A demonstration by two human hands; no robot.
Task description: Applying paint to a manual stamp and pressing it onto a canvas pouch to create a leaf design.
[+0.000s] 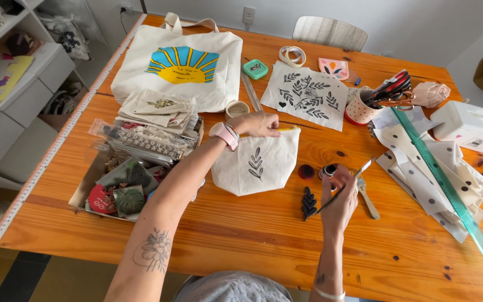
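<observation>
Orange-brown wooden counter (241, 246), knots in the grain, measuring tape (57, 145) along its left edge. White shelving unit (23, 78) at far left, pale chair back (331, 31) behind the far edge, wall outlet (248, 14) above.

On the counter: big cream tote bag (197, 84) with a blue and yellow sun print, far left-centre; white cloth with black leaf print (307, 95) to its right; tape rolls (293, 55); small green box (255, 68); spotted cup (360, 109) stuffed with scissors and tools; pile of dotted fabric (431, 179) under a long green ruler (448, 187) at right; tray of stamps and packets (127, 179) at left.

Left hand (259, 124), pink watch on the wrist, curled and pressing down on the top edge of a small cream pouch (257, 165) at counter centre; pouch bears one black leaf print; whether the fingers pinch the yellow trim, cannot tell.

Right hand (339, 196) closed around a thin brush (345, 187), handle slanting up-right, tip pointing down-left toward a black leaf-shaped stamp (308, 202) lying just beside it. Small dark ink pot (328, 169) at the fingertips, round dark red pad (306, 171) next to it, near the pouch's right edge.
</observation>
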